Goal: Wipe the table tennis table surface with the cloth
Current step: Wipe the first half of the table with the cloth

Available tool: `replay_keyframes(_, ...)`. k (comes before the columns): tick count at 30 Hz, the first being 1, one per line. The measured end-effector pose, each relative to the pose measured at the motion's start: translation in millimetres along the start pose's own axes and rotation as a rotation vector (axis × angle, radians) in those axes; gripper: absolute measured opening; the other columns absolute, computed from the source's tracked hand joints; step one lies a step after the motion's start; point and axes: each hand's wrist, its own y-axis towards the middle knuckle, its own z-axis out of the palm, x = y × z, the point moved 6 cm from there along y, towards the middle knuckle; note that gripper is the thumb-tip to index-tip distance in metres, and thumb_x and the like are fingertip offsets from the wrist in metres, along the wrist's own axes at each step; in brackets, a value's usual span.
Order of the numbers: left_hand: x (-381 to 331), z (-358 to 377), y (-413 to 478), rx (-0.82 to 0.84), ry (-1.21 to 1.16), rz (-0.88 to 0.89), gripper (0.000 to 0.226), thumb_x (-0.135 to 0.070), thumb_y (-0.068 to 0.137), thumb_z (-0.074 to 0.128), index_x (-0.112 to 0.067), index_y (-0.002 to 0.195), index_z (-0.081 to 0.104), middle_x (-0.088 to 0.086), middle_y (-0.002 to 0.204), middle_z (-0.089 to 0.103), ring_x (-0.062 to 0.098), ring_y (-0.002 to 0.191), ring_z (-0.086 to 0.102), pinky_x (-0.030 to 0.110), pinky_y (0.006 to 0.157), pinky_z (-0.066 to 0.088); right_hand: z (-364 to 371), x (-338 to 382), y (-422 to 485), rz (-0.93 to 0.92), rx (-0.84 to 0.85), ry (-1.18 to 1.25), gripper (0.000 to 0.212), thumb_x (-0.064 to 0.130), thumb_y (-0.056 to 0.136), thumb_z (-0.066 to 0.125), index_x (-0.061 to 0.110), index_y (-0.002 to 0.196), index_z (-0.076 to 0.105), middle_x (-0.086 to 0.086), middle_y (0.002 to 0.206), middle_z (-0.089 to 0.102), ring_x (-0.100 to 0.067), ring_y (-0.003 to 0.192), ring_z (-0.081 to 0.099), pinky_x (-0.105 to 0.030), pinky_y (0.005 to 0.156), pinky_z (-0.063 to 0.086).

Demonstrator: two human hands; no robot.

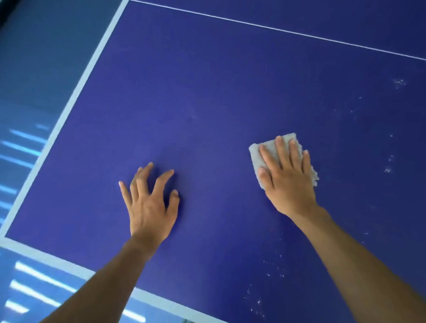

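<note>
While right hand (288,179) presses folded grey cloth (256,152), fingers straight | left hand (149,205) splayed on table (210,88)

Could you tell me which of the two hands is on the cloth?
The right hand: its fingers press flat on the grey cloth, while the left hand touches only the blue table.

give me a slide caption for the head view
Right hand presses a grey cloth flat on the blue table tennis table while the left hand rests spread beside it.
</note>
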Motion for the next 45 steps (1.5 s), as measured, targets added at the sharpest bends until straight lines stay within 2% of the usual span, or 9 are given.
replay_keyframes(3,17,4,-68,0.007,0.064,-0.102,0.052,-0.042,0.096,0.042,-0.027,0.143,0.058,0.012,0.160,0.037,0.036,0.150,0.030,0.066,0.124,0.008,0,29,-5,0.172,-0.006,0.087,0.063,0.042,0.108,0.023,0.015,0.165,0.018,-0.025,0.171,0.001,-0.043,0.159,-0.006,-0.057,0.128,-0.005)
replay_keyframes(10,18,8,-83,0.037,0.159,-0.167,0.055,-0.046,0.096,0.035,-0.032,0.147,0.052,0.013,0.159,0.036,0.035,0.152,0.025,0.067,0.122,0.010,28,98,-108,-0.388,0.031,0.010,0.059,0.042,0.110,0.025,0.022,0.165,0.022,-0.018,0.172,0.010,-0.037,0.160,0.003,-0.058,0.128,0.011)
replay_keyframes(18,22,11,-84,0.027,0.186,-0.145,0.055,-0.047,0.096,0.035,-0.033,0.148,0.049,0.013,0.159,0.035,0.037,0.152,0.024,0.068,0.122,0.009,9,36,-26,0.345,-0.013,0.135,0.062,0.045,0.108,0.013,0.027,0.167,0.006,-0.015,0.173,-0.008,-0.038,0.159,-0.009,-0.062,0.126,-0.002)
replay_keyframes(23,23,11,-84,0.014,0.186,-0.138,0.055,-0.048,0.097,0.035,-0.034,0.148,0.048,0.013,0.159,0.035,0.037,0.153,0.024,0.069,0.122,0.010,25,145,-52,-0.340,-0.004,0.032,0.058,0.043,0.108,0.019,0.027,0.164,0.023,-0.014,0.173,0.011,-0.037,0.160,0.005,-0.060,0.127,0.005)
replay_keyframes(25,24,11,-84,-0.003,0.178,-0.124,0.054,-0.047,0.097,0.037,-0.033,0.147,0.049,0.014,0.159,0.036,0.038,0.152,0.026,0.070,0.121,0.011,22,140,-30,-0.427,0.013,0.017,0.057,0.041,0.108,0.018,0.029,0.164,0.023,-0.012,0.173,0.012,-0.036,0.160,0.006,-0.058,0.127,0.006)
replay_keyframes(32,28,19,-84,-0.039,0.209,-0.076,0.052,-0.047,0.097,0.040,-0.035,0.147,0.047,0.015,0.157,0.037,0.039,0.151,0.028,0.071,0.120,0.012,-14,109,151,0.303,-0.023,0.144,0.059,0.044,0.109,0.016,0.031,0.166,0.004,-0.013,0.173,-0.008,-0.036,0.159,-0.011,-0.061,0.126,-0.005)
replay_keyframes(34,29,19,-83,-0.036,0.202,-0.074,0.051,-0.047,0.098,0.040,-0.035,0.147,0.047,0.015,0.157,0.037,0.039,0.151,0.028,0.072,0.120,0.012,-11,160,160,0.210,-0.016,0.155,0.059,0.043,0.109,0.017,0.031,0.166,0.006,-0.012,0.174,-0.008,-0.036,0.159,-0.011,-0.061,0.126,-0.006)
replay_keyframes(40,27,12,-83,0.000,0.164,-0.091,0.051,-0.046,0.098,0.044,-0.035,0.147,0.049,0.016,0.159,0.039,0.038,0.152,0.028,0.072,0.119,0.014,19,291,63,-0.593,0.029,-0.010,0.052,0.039,0.109,0.028,0.038,0.162,0.023,-0.004,0.174,0.011,-0.031,0.160,0.004,-0.056,0.127,0.003)
replay_keyframes(45,26,15,-83,-0.030,0.125,-0.086,0.050,-0.044,0.097,0.046,-0.036,0.146,0.050,0.015,0.158,0.041,0.039,0.152,0.029,0.073,0.119,0.013,-6,168,135,0.058,-0.018,0.020,0.055,0.042,0.109,0.017,0.037,0.163,0.010,-0.008,0.174,-0.001,-0.034,0.160,-0.005,-0.061,0.126,-0.004)
